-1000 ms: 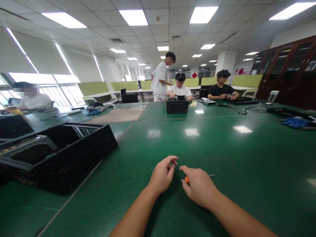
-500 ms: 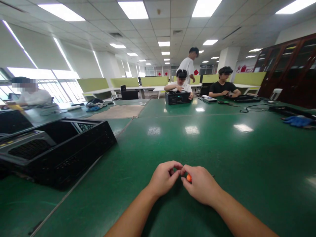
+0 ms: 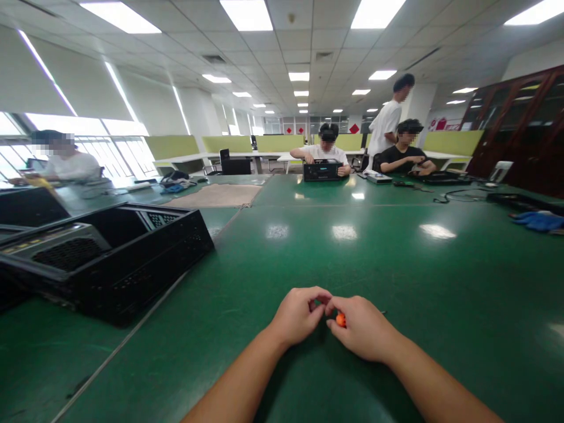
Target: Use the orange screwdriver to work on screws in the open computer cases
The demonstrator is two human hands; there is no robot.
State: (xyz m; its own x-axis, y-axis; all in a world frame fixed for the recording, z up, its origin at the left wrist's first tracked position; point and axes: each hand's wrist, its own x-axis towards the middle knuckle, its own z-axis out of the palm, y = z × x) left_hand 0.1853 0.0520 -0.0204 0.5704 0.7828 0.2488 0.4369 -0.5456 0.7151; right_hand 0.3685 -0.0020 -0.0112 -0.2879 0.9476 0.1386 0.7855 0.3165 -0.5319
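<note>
My right hand [image 3: 363,328] is closed around a small screwdriver with an orange handle end [image 3: 340,319]; its thin metal tip just shows past the knuckles. My left hand [image 3: 299,314] is curled with its fingertips pinched together, touching the right hand's fingertips at the orange end. Whether the left fingers hold something small cannot be seen. Both hands rest low over the green table [image 3: 308,252], near its front edge.
A black open computer case [image 3: 110,258] lies on the table at the left. Across the table, people sit and one stands, with another black case [image 3: 322,170] and a cable [image 3: 445,197] before them. Blue gloves [image 3: 535,220] lie at the far right.
My hands came together until the fingertips met at the orange handle end. The standing person across the room walked to the right. My view shifted slightly.
</note>
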